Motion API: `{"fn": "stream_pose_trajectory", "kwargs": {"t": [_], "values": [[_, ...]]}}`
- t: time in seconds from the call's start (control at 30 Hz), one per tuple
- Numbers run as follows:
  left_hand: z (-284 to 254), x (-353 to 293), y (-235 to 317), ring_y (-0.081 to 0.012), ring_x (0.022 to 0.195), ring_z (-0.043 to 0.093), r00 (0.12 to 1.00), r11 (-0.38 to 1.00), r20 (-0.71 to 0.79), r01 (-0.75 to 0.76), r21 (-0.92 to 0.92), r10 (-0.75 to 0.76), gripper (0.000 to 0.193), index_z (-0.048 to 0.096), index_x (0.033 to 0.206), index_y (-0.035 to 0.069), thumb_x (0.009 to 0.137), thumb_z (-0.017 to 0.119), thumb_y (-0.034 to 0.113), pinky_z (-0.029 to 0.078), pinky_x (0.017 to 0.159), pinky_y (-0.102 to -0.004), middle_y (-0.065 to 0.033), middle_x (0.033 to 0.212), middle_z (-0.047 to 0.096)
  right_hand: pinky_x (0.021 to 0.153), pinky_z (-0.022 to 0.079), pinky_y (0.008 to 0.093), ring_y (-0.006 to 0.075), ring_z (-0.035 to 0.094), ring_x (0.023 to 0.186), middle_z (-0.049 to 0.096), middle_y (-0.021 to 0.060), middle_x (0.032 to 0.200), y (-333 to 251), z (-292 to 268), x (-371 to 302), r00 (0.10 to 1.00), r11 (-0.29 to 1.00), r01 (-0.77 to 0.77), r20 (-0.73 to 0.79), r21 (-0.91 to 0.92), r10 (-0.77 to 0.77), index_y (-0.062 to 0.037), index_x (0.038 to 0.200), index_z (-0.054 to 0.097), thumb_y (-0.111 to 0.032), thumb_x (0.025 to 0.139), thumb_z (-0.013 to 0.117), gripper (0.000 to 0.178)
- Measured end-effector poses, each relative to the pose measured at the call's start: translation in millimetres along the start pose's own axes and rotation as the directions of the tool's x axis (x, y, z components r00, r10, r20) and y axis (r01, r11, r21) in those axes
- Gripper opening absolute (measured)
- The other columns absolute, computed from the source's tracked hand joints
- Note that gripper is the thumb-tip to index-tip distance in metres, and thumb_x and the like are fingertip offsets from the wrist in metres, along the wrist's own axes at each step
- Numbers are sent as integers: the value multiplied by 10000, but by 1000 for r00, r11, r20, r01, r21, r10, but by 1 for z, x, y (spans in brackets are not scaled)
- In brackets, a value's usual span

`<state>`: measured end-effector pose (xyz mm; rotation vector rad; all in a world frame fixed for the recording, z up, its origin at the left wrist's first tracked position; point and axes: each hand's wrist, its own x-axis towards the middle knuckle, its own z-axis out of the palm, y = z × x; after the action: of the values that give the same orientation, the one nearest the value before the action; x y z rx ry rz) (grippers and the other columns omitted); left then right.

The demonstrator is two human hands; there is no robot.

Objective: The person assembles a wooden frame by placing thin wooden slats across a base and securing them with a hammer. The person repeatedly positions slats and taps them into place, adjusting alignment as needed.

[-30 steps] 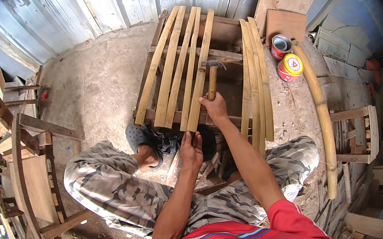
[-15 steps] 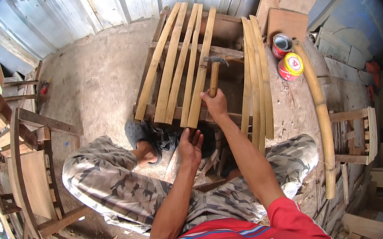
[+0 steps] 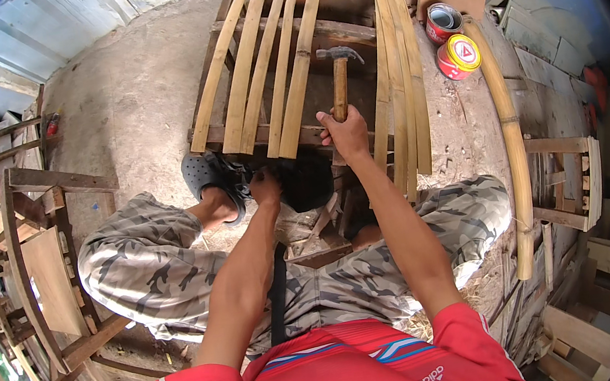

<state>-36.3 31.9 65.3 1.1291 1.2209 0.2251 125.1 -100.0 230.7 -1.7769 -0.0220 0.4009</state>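
Observation:
My right hand point(image 3: 348, 137) is wrapped round the wooden handle of a claw hammer point(image 3: 340, 87), its metal head pointing away from me over the frame's gap. Down by a black bag-like thing point(image 3: 307, 181), my left hand point(image 3: 265, 187) has its fingers curled in; whatever they may hold is lost in shadow. Several split bamboo slats point(image 3: 299, 75) lie lengthwise across a dark wooden frame point(image 3: 334, 29), left of the hammer. To its right, another group of bamboo slats point(image 3: 397, 86) rests close together on the same frame.
Beyond the right-hand slats stand an open paint can point(image 3: 444, 19) and a yellow-lidded red can point(image 3: 460, 56). A thick bamboo pole point(image 3: 514, 155) lies at the right. Wooden chair frames point(image 3: 51, 255) crowd the left side. My foot in a grey clog point(image 3: 207, 179) is near the frame.
My left hand has left the near end of a slat and moved down-left to the black bag. My right hand still grips the hammer. The view has tilted nearer to me.

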Motion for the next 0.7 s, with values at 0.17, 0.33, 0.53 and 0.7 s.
{"fn": "stream_pose_trajectory", "kwargs": {"t": [0.17,0.33,0.53,0.7], "values": [[2,9,-16,-428,952,693,851,480,372,-519,707,371,291,741,988,66,934,584,306,548,822,-512,-226,978,729,485,576,275,134,685,593,662,77,769,2,-3,2,1000,1000,3,-11,26,-3,12,974,567,-186,912,774,294],[2,21,-42,-429,983,694,802,347,540,-598,723,256,235,775,979,104,901,585,219,555,858,-522,-219,979,733,490,577,288,163,713,574,687,95,720,1,0,-3,1000,999,27,-7,24,-27,26,971,582,-236,906,776,332],[14,28,-60,-432,952,705,824,275,508,-563,779,249,180,772,924,86,869,609,142,576,826,-517,-237,945,729,492,578,291,164,712,571,686,98,713,-7,4,-9,1000,998,-7,-4,-67,7,32,977,588,-233,905,775,332],[22,27,-54,-428,890,724,765,195,579,-636,747,282,167,747,860,46,871,602,130,596,773,-511,-237,912,732,496,581,289,160,712,575,684,94,716,-4,4,-14,999,997,33,-1,-66,-33,29,987,592,-227,910,769,321]]}}
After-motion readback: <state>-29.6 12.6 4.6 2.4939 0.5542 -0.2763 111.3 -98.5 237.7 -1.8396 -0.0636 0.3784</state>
